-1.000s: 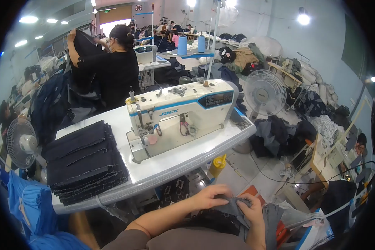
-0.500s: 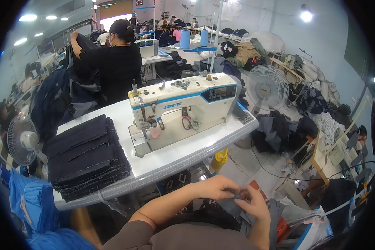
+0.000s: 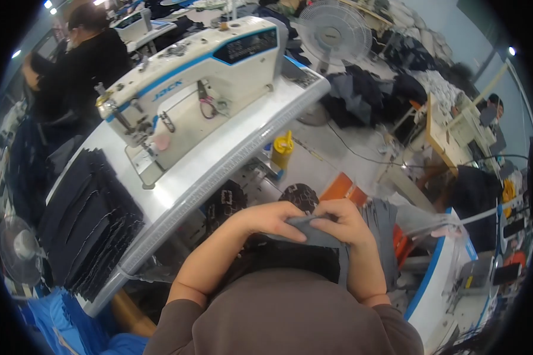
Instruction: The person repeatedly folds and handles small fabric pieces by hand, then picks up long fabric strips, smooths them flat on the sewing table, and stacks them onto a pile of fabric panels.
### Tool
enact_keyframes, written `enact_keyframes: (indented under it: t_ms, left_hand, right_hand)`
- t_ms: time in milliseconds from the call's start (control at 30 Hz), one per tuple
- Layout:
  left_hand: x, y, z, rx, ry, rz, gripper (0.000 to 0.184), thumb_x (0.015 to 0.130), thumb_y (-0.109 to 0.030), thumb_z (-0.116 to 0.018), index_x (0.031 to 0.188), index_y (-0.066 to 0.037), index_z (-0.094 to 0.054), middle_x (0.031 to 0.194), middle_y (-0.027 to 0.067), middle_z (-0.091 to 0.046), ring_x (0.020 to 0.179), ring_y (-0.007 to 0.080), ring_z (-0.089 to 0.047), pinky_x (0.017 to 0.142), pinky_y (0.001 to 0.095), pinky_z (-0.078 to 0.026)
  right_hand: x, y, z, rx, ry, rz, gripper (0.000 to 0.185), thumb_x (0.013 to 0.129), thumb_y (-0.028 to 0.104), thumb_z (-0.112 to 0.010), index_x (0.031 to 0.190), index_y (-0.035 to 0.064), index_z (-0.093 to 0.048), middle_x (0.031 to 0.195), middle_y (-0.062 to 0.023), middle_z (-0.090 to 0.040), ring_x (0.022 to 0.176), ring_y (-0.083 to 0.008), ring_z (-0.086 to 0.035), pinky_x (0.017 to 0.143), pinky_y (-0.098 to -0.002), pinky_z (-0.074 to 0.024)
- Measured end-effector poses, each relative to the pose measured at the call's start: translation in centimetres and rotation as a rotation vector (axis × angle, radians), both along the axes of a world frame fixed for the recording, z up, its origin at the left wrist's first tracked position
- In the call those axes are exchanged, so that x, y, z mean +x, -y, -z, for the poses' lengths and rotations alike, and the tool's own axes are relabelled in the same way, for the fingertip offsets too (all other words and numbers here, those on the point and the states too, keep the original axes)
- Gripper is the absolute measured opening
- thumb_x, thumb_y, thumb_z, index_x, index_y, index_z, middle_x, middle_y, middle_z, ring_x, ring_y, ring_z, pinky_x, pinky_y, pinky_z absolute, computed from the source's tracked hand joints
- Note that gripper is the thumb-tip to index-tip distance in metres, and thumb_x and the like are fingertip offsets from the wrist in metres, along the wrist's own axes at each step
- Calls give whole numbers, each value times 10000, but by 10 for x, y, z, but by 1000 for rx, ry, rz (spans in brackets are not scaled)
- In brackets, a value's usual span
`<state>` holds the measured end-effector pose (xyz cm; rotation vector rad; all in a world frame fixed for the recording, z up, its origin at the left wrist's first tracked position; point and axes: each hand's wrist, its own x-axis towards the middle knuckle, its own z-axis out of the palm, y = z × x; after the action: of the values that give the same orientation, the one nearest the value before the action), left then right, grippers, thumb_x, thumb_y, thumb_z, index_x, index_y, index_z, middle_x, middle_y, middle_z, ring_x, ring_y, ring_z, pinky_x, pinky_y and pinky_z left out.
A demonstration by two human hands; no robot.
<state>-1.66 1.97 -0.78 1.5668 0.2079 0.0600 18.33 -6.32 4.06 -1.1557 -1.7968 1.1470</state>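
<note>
Low in front of my body, both hands pinch a grey fabric piece between thumbs and fingers. My left hand grips its left end, and my right hand has its upper right edge. More grey cloth hangs beside my right forearm. Beyond the hands stands a white and blue sewing machine on its table. A stack of dark fabric pieces lies at the table's left end. Small scissors with pink handles rest within the machine's arm.
A yellow bottle-like container stands past the table edge. An orange object is just beyond my right hand. Blue fabric hangs at lower left. Fans and heaps of dark cloth are behind. A person in black works at upper left.
My view has tilted down and turned, so the machine and table appear higher and farther left. Both hands stay pinched on the grey fabric, now seen more fully between them.
</note>
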Motion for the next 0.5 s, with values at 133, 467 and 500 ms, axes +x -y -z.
enact_keyframes:
  t_ms: [133, 467, 500]
  left_hand:
    - [-8, -8, 2, -141, 192, -138, 255, 803, -96, -679, 1017, 33, -631, 885, 45, -648, 835, 102, -569, 781, 247, -444]
    - [-13, -32, -10, -157, 60, -209, 170, 761, -30, -654, 916, 39, -656, 802, 12, -648, 763, 52, -550, 697, 217, -442]
    - [-13, -34, -15, -24, 25, -189, 152, 754, -31, -652, 889, 38, -646, 761, 11, -625, 734, 50, -531, 669, 225, -433]
  right_hand:
    - [14, -2, 20, -254, -146, -1, 104, 849, 111, -656, 840, 21, -606, 703, -2, -590, 677, -53, -525, 609, -230, -415]
    - [-4, -3, 37, -651, -527, -153, 302, 829, 62, -674, 1106, -15, -583, 1018, -36, -637, 946, -97, -583, 862, -257, -456]
    - [-6, -4, 40, -677, -505, -211, 334, 825, 63, -680, 1133, -22, -585, 1049, -49, -641, 965, -106, -586, 882, -266, -456]
